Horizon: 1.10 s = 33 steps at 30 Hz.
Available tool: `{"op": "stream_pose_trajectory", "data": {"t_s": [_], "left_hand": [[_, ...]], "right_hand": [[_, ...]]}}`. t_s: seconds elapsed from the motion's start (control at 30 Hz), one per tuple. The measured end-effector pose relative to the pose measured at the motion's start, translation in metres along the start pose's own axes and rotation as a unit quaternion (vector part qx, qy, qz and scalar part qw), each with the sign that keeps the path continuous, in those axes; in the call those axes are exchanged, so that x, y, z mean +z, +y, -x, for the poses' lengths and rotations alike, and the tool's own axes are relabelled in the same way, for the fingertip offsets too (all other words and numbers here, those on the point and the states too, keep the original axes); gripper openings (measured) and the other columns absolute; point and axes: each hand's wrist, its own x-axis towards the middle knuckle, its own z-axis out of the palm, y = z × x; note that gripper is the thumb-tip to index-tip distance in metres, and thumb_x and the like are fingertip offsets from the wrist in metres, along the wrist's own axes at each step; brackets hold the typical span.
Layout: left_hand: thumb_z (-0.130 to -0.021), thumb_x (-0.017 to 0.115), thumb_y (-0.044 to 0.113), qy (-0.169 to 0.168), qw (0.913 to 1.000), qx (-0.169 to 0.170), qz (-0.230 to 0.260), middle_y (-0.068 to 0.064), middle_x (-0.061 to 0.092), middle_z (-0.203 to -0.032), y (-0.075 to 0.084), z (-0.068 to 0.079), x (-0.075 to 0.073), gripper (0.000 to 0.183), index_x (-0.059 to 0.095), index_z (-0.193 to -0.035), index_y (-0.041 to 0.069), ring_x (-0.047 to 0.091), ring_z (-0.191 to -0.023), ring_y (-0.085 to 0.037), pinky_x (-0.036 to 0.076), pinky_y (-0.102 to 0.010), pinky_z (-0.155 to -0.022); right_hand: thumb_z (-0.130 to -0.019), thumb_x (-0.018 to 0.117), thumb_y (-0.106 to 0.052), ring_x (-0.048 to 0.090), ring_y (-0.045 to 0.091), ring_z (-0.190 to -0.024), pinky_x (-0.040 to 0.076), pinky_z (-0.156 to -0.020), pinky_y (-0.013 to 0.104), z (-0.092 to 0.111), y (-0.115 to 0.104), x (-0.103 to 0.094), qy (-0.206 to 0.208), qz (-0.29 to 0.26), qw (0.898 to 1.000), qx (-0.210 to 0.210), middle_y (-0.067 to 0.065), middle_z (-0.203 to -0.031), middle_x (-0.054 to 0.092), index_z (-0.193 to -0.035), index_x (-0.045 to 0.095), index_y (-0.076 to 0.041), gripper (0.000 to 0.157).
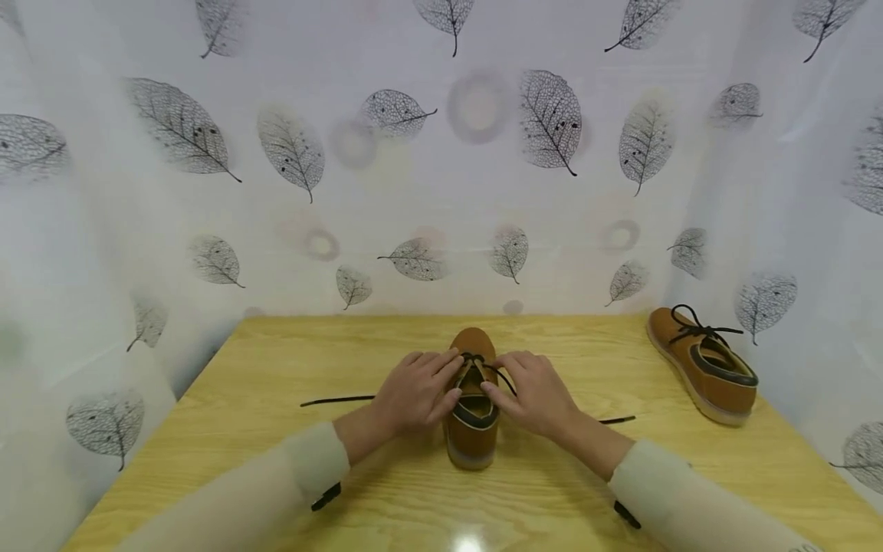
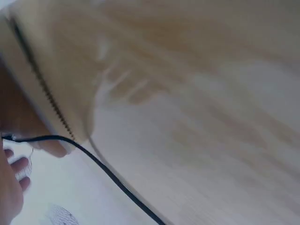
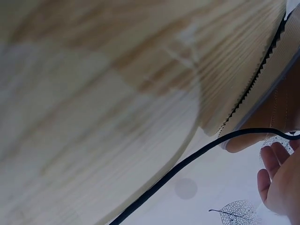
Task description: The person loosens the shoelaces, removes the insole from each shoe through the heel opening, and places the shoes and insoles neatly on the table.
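A brown lace-up shoe (image 1: 472, 441) stands upright on the wooden table, toe pointing away, heel nearest. Its black lace is threaded near the toe, with the ends running out to both sides. At the shoe's left side, my left hand (image 1: 418, 391) pinches the edge of the opening, fingertips near the top eyelets and thumb lower down. My right hand (image 1: 534, 392) mirrors it on the right edge, a lace (image 3: 187, 161) passing beneath it. Both wrist views catch the pale sole edge and a few loosely bent fingers (image 3: 271, 159). The index fingers and thumbs are out of sight there.
A second brown shoe (image 1: 710, 368), its black lace tied in a bow, stands at the table's right edge. Behind the wooden table (image 1: 276, 460) hangs a white curtain (image 1: 441, 184) printed with leaves. Dark straps (image 1: 327, 497) show under the sleeves.
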Motion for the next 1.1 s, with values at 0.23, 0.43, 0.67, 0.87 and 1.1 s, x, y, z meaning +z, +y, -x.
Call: {"op": "stream_pose_trajectory", "data": {"t_s": [0.23, 0.43, 0.67, 0.87, 1.1], "left_hand": [[-0.103, 0.036, 0.034, 0.006, 0.9936, 0.09, -0.069, -0.01, 0.067, -0.129, -0.008, -0.007, -0.001, 0.05, 0.062, -0.133, 0.003, 0.063, -0.116, -0.026, 0.047, -0.045, -0.099], [-0.106, 0.018, 0.033, 0.064, 0.9876, 0.101, -0.101, -0.011, 0.07, -0.123, -0.004, -0.009, 0.007, 0.061, 0.066, -0.128, 0.002, 0.067, -0.108, -0.025, 0.05, -0.042, -0.093], [-0.096, 0.053, 0.026, 0.06, 0.9936, -0.025, 0.092, -0.011, 0.071, -0.118, 0.009, -0.012, 0.016, 0.039, 0.065, -0.125, 0.001, 0.068, -0.104, -0.026, 0.053, -0.045, -0.091], [-0.093, 0.061, 0.027, 0.033, 0.9646, -0.141, 0.221, -0.011, 0.069, -0.115, 0.016, -0.021, 0.02, 0.037, 0.063, -0.123, 0.004, 0.064, -0.108, -0.027, 0.049, -0.048, -0.096], [-0.088, 0.065, 0.021, 0.056, 0.9604, -0.166, 0.217, -0.011, 0.07, -0.105, 0.017, -0.022, 0.019, 0.029, 0.066, -0.113, 0.004, 0.065, -0.097, -0.028, 0.051, -0.047, -0.086]], "right_hand": [[-0.092, 0.068, -0.034, 0.067, 0.027, -0.102, 0.052, -0.086, 0.049, -0.003, -0.005, 0.003, -0.001, -0.023, 1.0, -0.001, 0.008, -0.107, 0.071, -0.112, 0.069, -0.006, 0.035], [-0.089, 0.07, -0.033, 0.068, 0.025, -0.098, 0.053, -0.082, 0.047, -0.006, -0.005, 0.003, 0.016, -0.015, 1.0, -0.004, 0.007, -0.104, 0.072, -0.108, 0.07, -0.007, 0.032], [-0.09, 0.071, -0.032, 0.068, 0.023, -0.092, 0.054, -0.079, 0.046, -0.004, -0.004, 0.004, 0.01, -0.027, 1.0, 0.005, 0.008, -0.104, 0.071, -0.107, 0.069, -0.006, 0.031], [-0.089, 0.071, -0.031, 0.068, 0.022, -0.089, 0.055, -0.08, 0.046, -0.002, -0.002, 0.003, 0.012, -0.024, 1.0, 0.007, 0.008, -0.102, 0.071, -0.105, 0.069, -0.006, 0.03], [-0.088, 0.073, -0.028, 0.065, 0.015, -0.08, 0.054, -0.07, 0.03, -0.01, -0.006, 0.0, -0.012, -0.057, 0.998, 0.021, 0.003, -0.096, 0.07, -0.102, 0.068, -0.009, 0.025]]}}
